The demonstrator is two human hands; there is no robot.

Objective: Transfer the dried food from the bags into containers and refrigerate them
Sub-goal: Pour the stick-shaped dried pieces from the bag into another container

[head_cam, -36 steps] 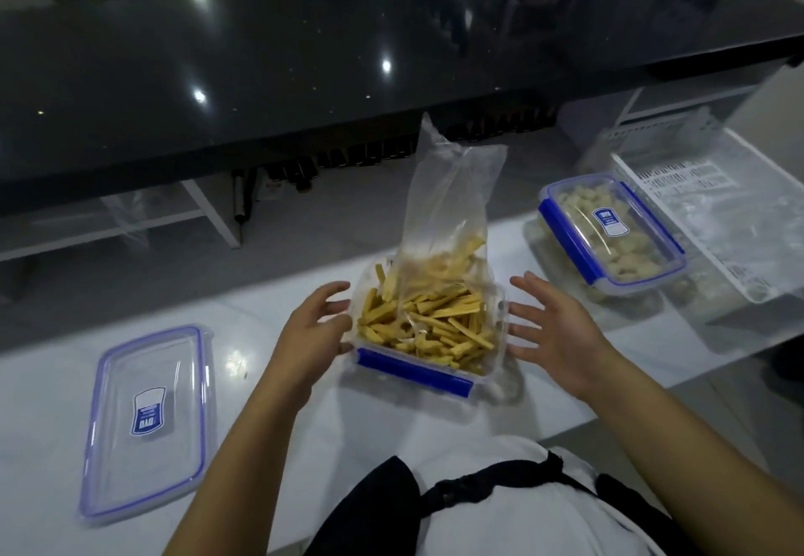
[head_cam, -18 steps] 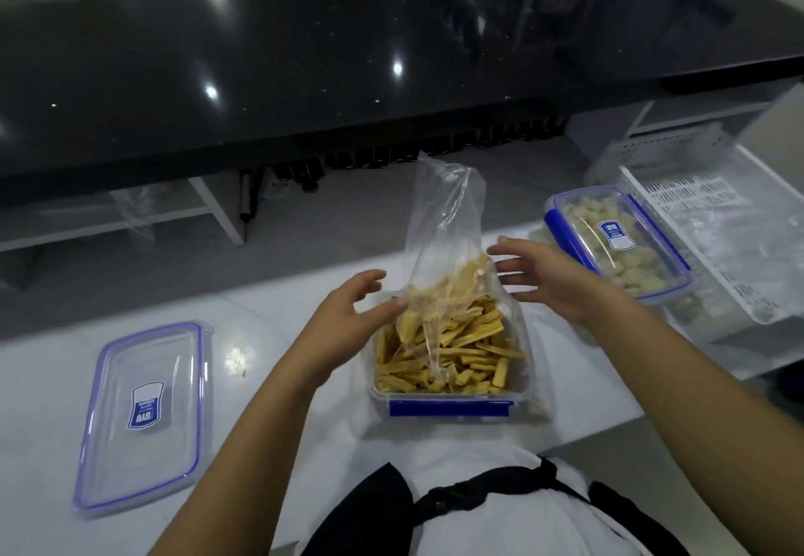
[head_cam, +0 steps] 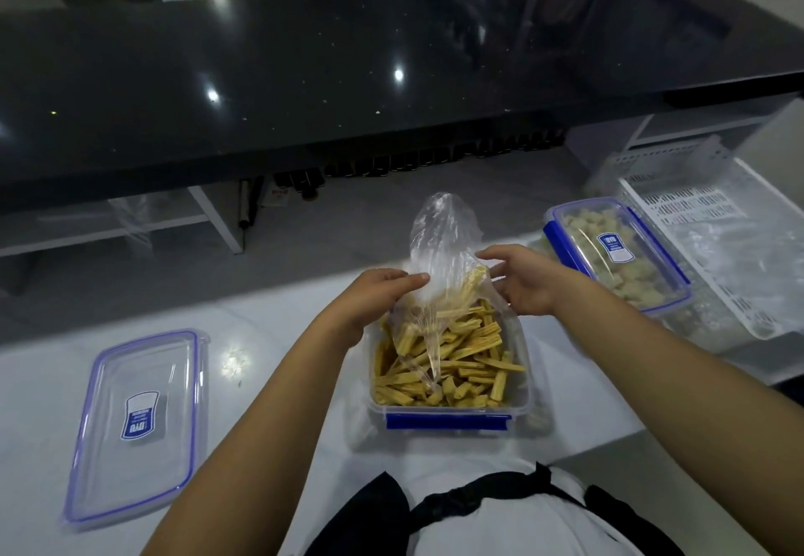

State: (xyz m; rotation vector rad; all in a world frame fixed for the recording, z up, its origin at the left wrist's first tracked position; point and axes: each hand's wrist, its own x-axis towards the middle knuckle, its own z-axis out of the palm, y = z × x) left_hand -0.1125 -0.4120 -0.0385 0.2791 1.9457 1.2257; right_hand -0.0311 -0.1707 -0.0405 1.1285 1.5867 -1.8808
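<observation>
Black counter (head_cam: 348,76) spans the rear; beneath its front edge, a row of dark bottles (head_cam: 435,159); white slotted basket (head_cam: 705,207) right of them.

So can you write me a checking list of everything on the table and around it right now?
Surface: white countertop, glossy, with light glare.
Job's things: open container full of yellow dried sticks; clear plastic bag standing in it; loose lid lying flat to the left; closed container of pale pieces to the right.
Clutter: white slotted basket with crumpled plastic inside.
Grippers: left hand pinches the bag; right hand touches the bag's other side, grip unclear.
Cables: nothing seen.
Surroundings: black counter behind; grey floor below.
</observation>
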